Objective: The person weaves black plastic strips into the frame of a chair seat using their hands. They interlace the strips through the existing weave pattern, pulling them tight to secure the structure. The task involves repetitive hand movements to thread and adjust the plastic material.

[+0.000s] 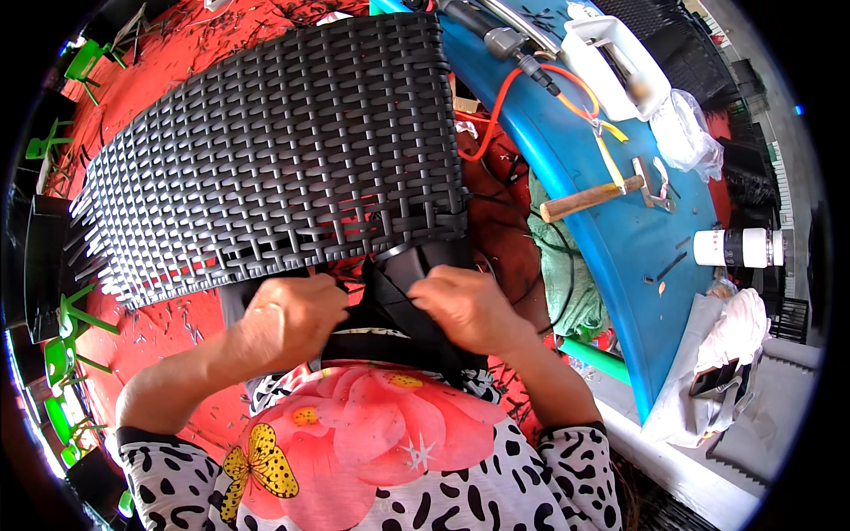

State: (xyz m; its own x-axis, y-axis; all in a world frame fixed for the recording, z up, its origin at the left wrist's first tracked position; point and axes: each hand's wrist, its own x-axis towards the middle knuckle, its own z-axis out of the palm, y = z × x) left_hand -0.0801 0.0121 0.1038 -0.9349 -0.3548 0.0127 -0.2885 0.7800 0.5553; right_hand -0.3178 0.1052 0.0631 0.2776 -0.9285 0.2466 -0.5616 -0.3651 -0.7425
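A black woven panel (283,150) fills the upper left and upper middle of the frame, its right side close to the blue counter (677,226) and its loose strand ends (93,243) fanning out at the left. Just below the panel's lower edge, near the centre of the frame, the left hand (297,314) has its fingers curled in; whether its grip pinches anything cannot be told. To its right, below the panel's lower right corner, the right hand (465,305) is curled too, fingertips turned toward the left hand; I cannot tell whether that grip holds anything either. The hands are apart, with dark cloth (390,296) showing between them. On the counter, in the upper right, lie a wooden-handled hammer (584,200), pliers with yellow and orange handles (609,164) and a dark grey tool (506,42), near an orange hose (500,102). A white tray (593,81) and a clear plastic bag (691,142) sit farther right. A green sack (562,274) hangs or lies beside the counter's left edge, and red floor (199,341) shows on the left.
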